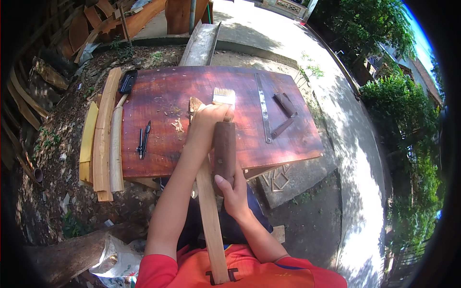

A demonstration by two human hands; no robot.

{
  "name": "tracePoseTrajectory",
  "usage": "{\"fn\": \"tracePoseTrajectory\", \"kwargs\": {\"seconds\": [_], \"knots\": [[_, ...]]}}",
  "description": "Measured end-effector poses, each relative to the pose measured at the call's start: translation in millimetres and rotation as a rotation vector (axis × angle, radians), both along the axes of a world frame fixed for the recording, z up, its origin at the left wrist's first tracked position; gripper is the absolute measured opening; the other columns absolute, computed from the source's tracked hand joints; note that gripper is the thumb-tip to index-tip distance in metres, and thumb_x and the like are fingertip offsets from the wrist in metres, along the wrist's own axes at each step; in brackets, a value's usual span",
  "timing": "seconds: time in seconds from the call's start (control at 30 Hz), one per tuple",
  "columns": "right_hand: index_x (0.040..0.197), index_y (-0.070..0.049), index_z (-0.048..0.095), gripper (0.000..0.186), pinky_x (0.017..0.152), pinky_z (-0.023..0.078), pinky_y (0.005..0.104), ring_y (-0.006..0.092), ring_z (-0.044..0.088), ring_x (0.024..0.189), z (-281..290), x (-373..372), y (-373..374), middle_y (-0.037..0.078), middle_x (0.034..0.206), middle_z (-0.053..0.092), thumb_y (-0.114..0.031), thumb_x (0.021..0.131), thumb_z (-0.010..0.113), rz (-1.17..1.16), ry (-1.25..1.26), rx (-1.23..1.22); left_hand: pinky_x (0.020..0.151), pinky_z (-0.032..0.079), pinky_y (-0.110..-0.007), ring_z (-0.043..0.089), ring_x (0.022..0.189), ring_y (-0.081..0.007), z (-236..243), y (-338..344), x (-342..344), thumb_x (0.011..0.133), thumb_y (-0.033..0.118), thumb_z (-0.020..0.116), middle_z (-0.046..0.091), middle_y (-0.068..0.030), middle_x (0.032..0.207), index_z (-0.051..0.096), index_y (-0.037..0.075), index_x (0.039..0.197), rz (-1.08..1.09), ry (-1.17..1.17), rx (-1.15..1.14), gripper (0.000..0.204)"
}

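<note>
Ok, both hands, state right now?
Left hand: closed; what's inside the grip can't be told.
Right hand: closed, holding a dark brown, roughly cylindrical wooden piece.

The long, flat wooden strip [212,225] is pale tan, and the smooth, rounded wooden block [225,146] above it is deep chocolate brown. Glossy reddish-brown with darker, cloudy streaks, the wooden bench [163,156] carries a flat brush [224,96] with cream bristles above a whiter band. The straight metal ruler [262,105] is silvery grey with dark blotches; the slim pointed compass [144,140] is black. One narrow wooden slat [88,139] is yellow. The short-sleeved shirt [170,271] is red and orange with blue trim.
</note>
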State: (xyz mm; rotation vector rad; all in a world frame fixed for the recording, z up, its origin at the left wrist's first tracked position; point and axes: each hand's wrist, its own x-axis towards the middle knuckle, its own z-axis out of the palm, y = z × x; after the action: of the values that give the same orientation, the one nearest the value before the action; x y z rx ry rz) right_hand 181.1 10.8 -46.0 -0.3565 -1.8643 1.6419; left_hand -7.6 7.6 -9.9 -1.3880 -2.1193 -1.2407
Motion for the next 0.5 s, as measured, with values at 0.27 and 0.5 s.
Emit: {"fn": "tracePoseTrajectory", "kwargs": {"seconds": [0.27,0.5], "knots": [[0.123,0.001,0.054,0.039,0.072,0.048,0.0300,0.0123,0.056,0.080,1.6,1.4,0.2,0.007,0.090,0.062,-0.022,0.094,0.067,0.021,-0.016,-0.013,0.071,0.051,-0.044,0.066,0.080,-0.0361,-5.0,-1.8,-3.9,0.085,0.013,0.059,0.063,-0.0177,0.080,0.058,0.006,0.084,-0.010,0.078,-0.019,0.007],[0.130,0.003,0.052,0.043,0.091,0.047,0.0319,0.0159,0.060,0.099,2.8,4.1,4.3,0.011,0.107,0.066,-0.017,0.094,0.064,0.032,0.005,-0.089,0.074,0.048,-0.044,0.065,0.077,-0.0362,3.9,-6.1,7.9,0.091,0.019,0.058,0.064,-0.0177,0.074,0.063,0.007,0.085,0.024,0.038,0.032,0.015]]}}
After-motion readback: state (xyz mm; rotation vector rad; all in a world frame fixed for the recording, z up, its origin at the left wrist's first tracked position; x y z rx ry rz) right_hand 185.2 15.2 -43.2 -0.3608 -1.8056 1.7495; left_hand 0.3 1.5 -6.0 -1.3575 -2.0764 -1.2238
